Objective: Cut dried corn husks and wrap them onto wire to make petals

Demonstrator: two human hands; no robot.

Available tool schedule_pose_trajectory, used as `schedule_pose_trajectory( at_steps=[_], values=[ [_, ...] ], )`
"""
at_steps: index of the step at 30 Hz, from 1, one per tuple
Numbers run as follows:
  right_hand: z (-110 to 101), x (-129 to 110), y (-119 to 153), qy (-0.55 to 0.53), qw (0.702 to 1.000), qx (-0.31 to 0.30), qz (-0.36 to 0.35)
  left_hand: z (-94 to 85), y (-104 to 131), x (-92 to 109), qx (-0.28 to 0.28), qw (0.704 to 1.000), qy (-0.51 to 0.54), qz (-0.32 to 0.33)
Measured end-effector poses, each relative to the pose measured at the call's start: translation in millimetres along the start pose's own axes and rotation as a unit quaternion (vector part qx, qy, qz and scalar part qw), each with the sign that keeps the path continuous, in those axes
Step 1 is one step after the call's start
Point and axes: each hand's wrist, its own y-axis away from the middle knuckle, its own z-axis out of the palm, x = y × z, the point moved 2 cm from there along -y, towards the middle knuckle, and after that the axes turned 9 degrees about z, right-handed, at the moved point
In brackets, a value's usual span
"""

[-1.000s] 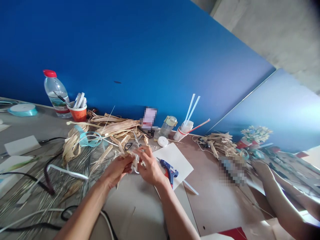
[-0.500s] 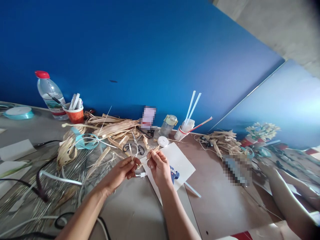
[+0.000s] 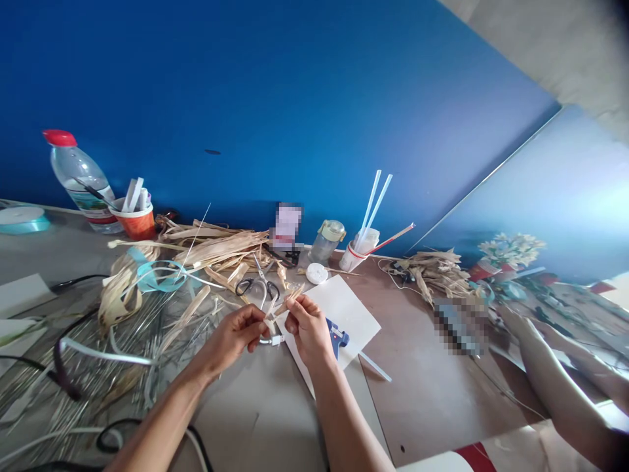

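Between my two hands are small pale pieces of dried husk (image 3: 281,307). My left hand (image 3: 239,335) pinches a piece at its fingertips, and my right hand (image 3: 310,325) grips a tan piece between thumb and fingers. The fingertips of both hands are close together. Beneath and beside my right hand lies a white sheet (image 3: 354,313) with a blue glue gun (image 3: 337,337), partly hidden by that hand. Scissors with black handles (image 3: 258,287) rest just behind my hands. A white cable plug (image 3: 276,340) lies below the husk pieces.
Dried husks (image 3: 230,249), teal ribbon (image 3: 160,276) and many thin wires (image 3: 132,347) spread over the left. Along the blue wall stand a bottle (image 3: 81,180), a red cup (image 3: 135,221), a jar (image 3: 326,241) and a straw cup (image 3: 354,255). Another person's arms (image 3: 550,373) reach in at right.
My hands have come closer together, and the husk pieces now nearly meet or overlap. The camera view has shifted slightly, moving the tabletop items a little left and up.
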Motion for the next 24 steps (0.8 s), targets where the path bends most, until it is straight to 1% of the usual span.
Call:
schedule_pose_trajectory(
  at_steps=[4, 7, 9, 12, 16, 20, 24],
  values=[
    [0, -1, 1, 0.017, 1.000, -0.014, -0.003, -2.2, -1, -6, 0.011, 0.999, 0.029, -0.020],
    [-1, -1, 1, 0.032, 0.999, -0.022, -0.007, -3.8, -1, -7, 0.048, 0.996, 0.077, -0.013],
    [-1, 0, 2, 0.046, 0.999, -0.021, -0.006, -4.5, -1, -6, 0.072, 0.994, 0.079, -0.021],
    [2, 1, 3, 0.078, 0.997, -0.021, -0.012, -3.1, 0, -3, 0.062, 0.996, 0.040, -0.044],
    [6, 4, 6, 0.119, 0.992, -0.035, -0.020, -0.6, 0, 2, 0.041, 0.998, -0.027, -0.050],
    [9, 5, 7, 0.156, 0.986, -0.043, -0.035, 0.7, 0, 3, 0.044, 0.996, -0.061, -0.048],
    [8, 7, 6, 0.148, 0.986, -0.064, -0.045, 0.6, 0, 6, 0.058, 0.993, -0.096, -0.036]
  ],
)
